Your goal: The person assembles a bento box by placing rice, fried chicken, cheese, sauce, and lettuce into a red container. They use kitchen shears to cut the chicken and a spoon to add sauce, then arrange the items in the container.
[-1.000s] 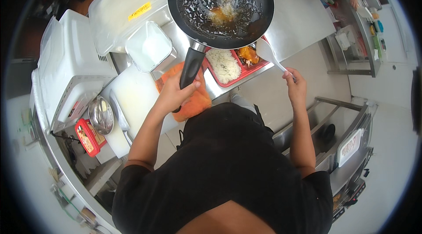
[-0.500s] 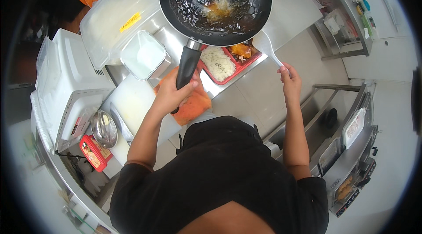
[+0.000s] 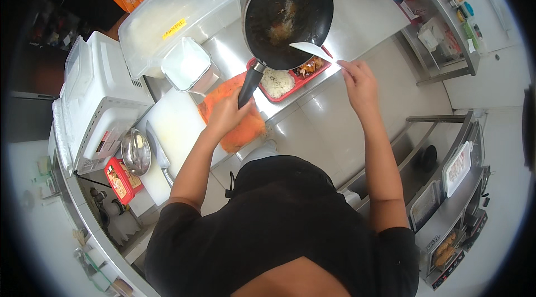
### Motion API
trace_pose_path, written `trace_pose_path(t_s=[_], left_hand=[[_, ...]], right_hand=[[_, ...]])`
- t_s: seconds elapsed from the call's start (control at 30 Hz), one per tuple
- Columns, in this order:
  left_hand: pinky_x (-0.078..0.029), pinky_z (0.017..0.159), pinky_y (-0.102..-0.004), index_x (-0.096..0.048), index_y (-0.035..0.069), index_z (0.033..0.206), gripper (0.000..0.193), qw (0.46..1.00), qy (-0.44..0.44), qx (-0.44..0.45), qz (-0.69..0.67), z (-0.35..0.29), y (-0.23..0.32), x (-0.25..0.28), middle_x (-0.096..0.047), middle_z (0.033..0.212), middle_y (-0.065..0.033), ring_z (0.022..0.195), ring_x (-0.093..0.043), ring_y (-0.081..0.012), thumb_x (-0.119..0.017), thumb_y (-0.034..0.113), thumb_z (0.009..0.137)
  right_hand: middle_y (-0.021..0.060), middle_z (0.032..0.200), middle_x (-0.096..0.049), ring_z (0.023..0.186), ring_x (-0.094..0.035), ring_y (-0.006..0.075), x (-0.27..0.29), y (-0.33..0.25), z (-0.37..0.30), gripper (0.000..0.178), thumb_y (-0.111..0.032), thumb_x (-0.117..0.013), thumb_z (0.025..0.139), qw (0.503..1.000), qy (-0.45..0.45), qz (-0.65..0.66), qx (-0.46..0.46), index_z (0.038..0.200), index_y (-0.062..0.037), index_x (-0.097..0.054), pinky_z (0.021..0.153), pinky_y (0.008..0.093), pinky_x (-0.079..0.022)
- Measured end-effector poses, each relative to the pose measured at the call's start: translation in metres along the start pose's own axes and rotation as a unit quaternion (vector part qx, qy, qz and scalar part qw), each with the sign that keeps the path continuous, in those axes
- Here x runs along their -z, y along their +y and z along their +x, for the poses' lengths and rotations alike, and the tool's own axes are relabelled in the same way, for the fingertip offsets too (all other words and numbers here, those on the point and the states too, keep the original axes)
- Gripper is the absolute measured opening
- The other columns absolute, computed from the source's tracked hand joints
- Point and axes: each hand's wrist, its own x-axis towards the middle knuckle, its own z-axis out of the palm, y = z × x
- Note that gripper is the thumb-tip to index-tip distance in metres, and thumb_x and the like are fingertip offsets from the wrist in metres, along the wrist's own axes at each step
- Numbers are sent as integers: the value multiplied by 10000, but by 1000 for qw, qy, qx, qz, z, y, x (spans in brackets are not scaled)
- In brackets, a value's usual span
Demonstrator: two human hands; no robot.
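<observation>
My left hand (image 3: 224, 114) is closed round the black handle of a frying pan (image 3: 265, 9), which tilts to the right over the counter. Dark, glossy sauce residue with a brownish patch coats its inside. Between the fingers of my right hand (image 3: 360, 86) is a white spoon (image 3: 309, 48), its head at the pan's lower right rim. Beneath the pan lies a red compartment tray (image 3: 302, 83), partly hidden by it. White rice (image 3: 276, 84) with dark flecks fills one compartment, and brown glazed food (image 3: 310, 67) sits in the other.
An orange cloth (image 3: 244, 133) lies by the tray. Left of it are a white cutting board (image 3: 177, 118), a knife (image 3: 157, 146), a metal bowl (image 3: 135, 152) and a red tub (image 3: 118, 181). A white container (image 3: 187, 63) stands beside a large clear lidded box (image 3: 181, 4).
The pan has tipped over to the right, and much of the glossy sauce has left its visible surface. My right hand has lifted the spoon from beside the tray to the pan's rim.
</observation>
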Motion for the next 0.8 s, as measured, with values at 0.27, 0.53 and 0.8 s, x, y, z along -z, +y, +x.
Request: trace_pose_path(t_s=[0.27,0.53,0.8], left_hand=[[-469,589,-422,-555,54,1054,308,987,63,-91,116,11,-13,2,-607,682,-182,630,-611,-345,-588,262,828],[-467,553,-422,-568,82,1117,344,976,65,-117,172,25,-21,11,-618,734,-163,604,-596,-345,-599,265,827],[-463,559,-424,-571,86,1116,338,979,55,-128,147,26,-18,16,-617,728,-166,602,-591,-346,-597,256,825]], right_hand=[[121,854,-541,789,-559,288,-2,2,23,181,-35,-581,799,995,-77,-69,-7,941,-90,-678,696,369,-461],[121,848,-550,804,-563,279,-7,17,28,206,-2,-572,800,989,-109,-94,20,967,-80,-665,717,350,-457],[94,841,-568,794,-555,204,47,13,48,182,-53,-576,830,997,70,29,17,981,-81,-674,709,296,-439]])
